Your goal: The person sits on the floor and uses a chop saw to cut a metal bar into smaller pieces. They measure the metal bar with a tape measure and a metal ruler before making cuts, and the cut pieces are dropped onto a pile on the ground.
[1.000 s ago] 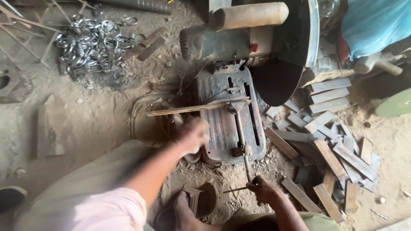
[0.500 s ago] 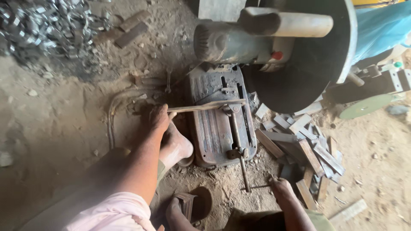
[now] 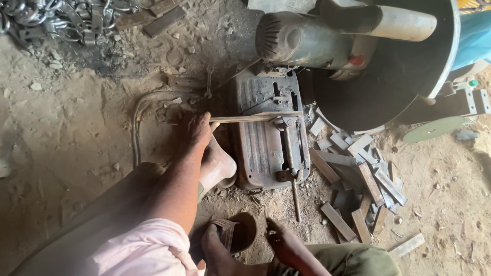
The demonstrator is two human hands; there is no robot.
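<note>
Item: flat metal strip (image 3: 255,118), lying across the chop-saw vise (image 3: 286,122). Our left hand (image 3: 200,130) pinches its end left of the vise; our right hand (image 3: 284,244), below the vise screw (image 3: 291,168), holds nothing. We seat it flush against the fence.

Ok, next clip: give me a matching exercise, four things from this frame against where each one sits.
Things:
1. left hand
2. right hand
3. cut metal pieces
4. pile of metal rings

Places:
A. top left corner, on the dirt
B. on the end of the flat metal strip
C. heaped on the ground right of the saw base
D. near the end of the vise screw, by the sandal

Pairs: 1-B, 2-D, 3-C, 4-A
</note>
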